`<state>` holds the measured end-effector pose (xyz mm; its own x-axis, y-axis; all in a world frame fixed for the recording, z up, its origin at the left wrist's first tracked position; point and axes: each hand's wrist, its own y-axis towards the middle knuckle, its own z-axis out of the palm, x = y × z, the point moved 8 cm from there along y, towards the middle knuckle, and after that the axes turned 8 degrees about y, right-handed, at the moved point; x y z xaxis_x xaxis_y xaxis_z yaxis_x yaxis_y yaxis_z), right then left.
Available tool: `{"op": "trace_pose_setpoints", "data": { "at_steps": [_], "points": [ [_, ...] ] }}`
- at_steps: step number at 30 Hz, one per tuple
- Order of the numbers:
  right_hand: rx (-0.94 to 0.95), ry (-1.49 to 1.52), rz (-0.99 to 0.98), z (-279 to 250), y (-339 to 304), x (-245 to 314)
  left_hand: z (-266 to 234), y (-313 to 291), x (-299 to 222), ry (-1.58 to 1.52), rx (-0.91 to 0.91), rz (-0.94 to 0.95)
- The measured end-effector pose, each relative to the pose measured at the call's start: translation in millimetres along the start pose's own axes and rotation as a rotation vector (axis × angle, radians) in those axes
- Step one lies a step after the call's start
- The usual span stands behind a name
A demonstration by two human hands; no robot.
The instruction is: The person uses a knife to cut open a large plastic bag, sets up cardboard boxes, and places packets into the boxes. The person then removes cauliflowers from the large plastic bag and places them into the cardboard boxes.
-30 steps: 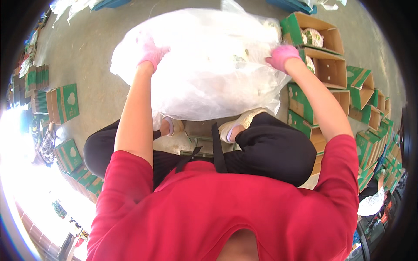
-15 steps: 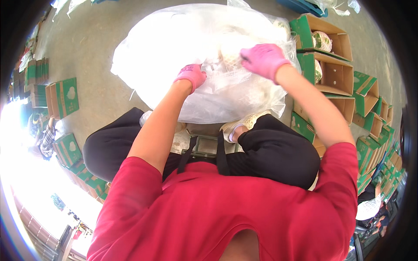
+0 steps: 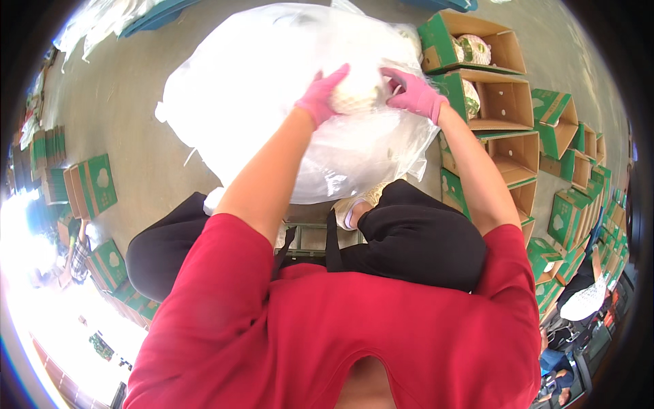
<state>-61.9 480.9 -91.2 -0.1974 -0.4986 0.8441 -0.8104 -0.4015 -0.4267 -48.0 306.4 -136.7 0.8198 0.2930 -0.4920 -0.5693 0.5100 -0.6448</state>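
Note:
A big translucent white plastic bag (image 3: 238, 88) lies bulging in front of my crossed legs. At its right part sits a round whitish head in a foam net (image 3: 355, 97), apparently a cauliflower, partly washed out by glare. My left hand (image 3: 323, 97), in a pink glove, cups its left side with thumb raised and fingers curved. From the right, my right hand (image 3: 414, 94), also pink-gloved, bends its thumb and fingers round the opposite side. Whether plastic film lies between the gloves and the head is hard to tell.
Open green cardboard boxes (image 3: 443, 94) stand in a row on the right, two holding netted heads (image 3: 475, 49). More boxes (image 3: 555, 112) lie farther right. Folded green boxes (image 3: 95, 184) stand on the left. Other people (image 3: 80, 252) are at the far edges.
My left hand has moved right and up from the bag's film to the netted head. My right hand has turned and curled toward it. The view has shifted slightly.

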Motion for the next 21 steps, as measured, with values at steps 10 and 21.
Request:
{"op": "trace_pose_setpoints", "data": {
  "at_steps": [10, 21],
  "points": [
    [-0.276, 0.05, 0.14, -13.9, -34.6, -6.0, -46.5, -67.7, -10.3, -0.155, 0.164, 0.169],
    [-0.212, 1.603, -0.344, -12.8, -127.7, 24.3, 127.9, -128.1, -25.8, 0.469, 0.293, 0.225]
  ]
}}
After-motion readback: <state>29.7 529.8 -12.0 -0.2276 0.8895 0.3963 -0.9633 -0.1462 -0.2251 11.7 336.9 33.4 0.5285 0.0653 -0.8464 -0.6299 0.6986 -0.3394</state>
